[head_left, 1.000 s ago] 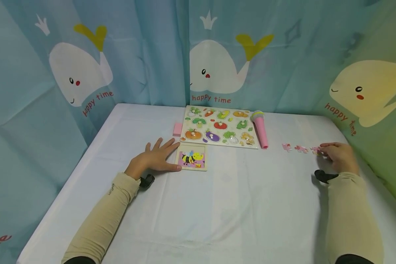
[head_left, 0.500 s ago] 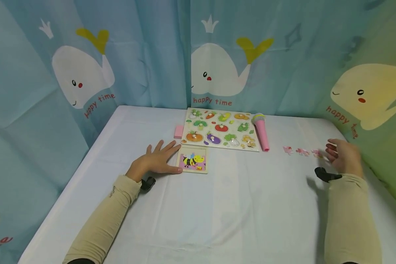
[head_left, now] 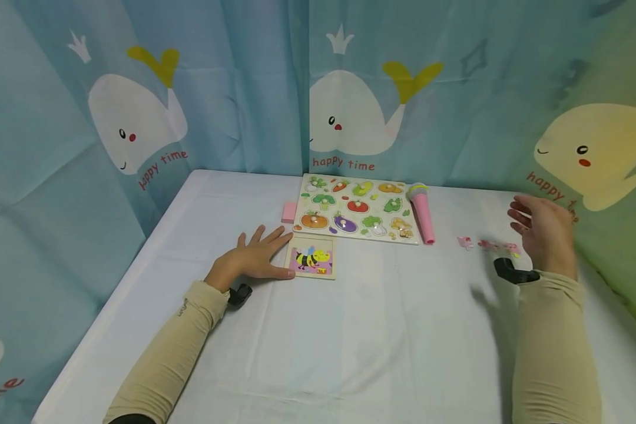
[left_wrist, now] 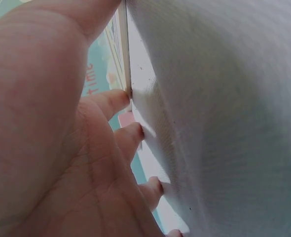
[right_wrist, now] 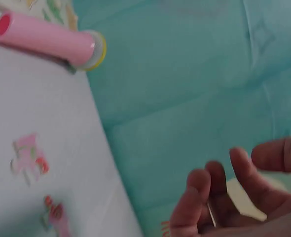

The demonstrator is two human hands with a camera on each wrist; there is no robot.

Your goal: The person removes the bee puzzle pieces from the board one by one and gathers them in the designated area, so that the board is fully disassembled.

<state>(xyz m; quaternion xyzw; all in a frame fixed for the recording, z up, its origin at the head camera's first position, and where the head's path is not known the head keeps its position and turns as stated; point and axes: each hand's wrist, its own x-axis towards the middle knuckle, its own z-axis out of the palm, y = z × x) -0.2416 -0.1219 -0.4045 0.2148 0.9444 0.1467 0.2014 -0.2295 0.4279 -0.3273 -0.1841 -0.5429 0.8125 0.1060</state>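
Note:
With fingers spread, my left hand (head_left: 254, 259) rests on the table; its thumb and index fingertip are at the left edge of a small wooden bee jigsaw puzzle (head_left: 312, 259). In the left wrist view the light edge of that puzzle (left_wrist: 123, 47) shows between thumb and index finger. My right hand (head_left: 550, 232) is raised above the table on the right, fingers loosely bent and nothing between them. Below and left of it lie three pink jigsaw pieces (head_left: 487, 245) in a row; two of these pieces (right_wrist: 29, 155) show in the right wrist view.
Behind the bee puzzle lies a large vegetable peg puzzle board (head_left: 357, 206). A pink toy microphone (head_left: 423, 218) leans along its right edge, and a pink block (head_left: 288, 212) sits at its left. Blue whale-print curtains (head_left: 244, 88) enclose the table (head_left: 350, 341).
My right hand has left the rightmost pink piece, risen and moved toward the back of the table, its fingers loosening. The left hand keeps its place by the bee puzzle.

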